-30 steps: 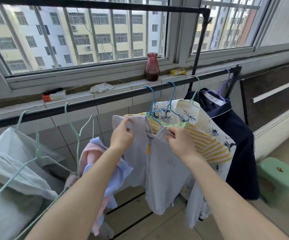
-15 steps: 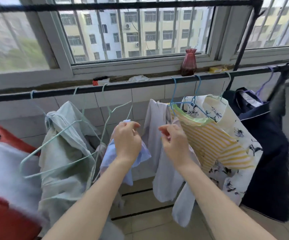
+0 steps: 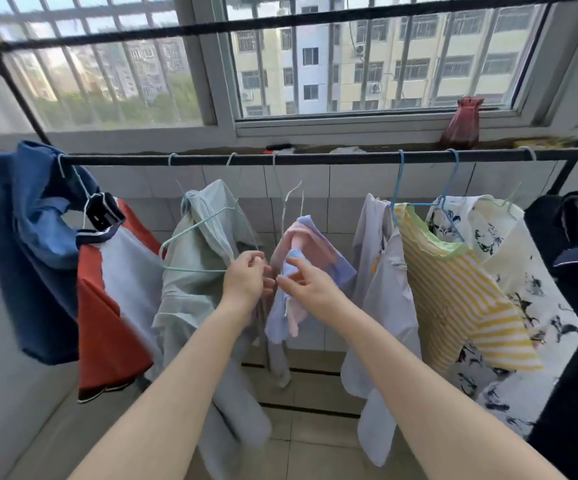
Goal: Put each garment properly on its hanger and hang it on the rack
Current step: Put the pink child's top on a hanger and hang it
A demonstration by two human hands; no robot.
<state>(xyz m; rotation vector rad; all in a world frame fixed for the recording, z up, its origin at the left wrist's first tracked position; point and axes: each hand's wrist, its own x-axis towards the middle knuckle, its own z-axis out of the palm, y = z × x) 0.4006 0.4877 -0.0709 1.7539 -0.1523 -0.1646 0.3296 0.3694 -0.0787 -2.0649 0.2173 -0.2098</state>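
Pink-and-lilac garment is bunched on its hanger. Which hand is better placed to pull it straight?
Right, probably. The right hand already pinches the pink-and-lilac garment at its bunched middle; the left hand sits at its left edge, beside the pale green garment, apparently steadying.

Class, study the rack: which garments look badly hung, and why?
The pale green garment is bunched beside its hanger, which sticks out bare. The pink and lilac garment, which both hands are handling, is crumpled. The blue, red and white top hangs twisted.
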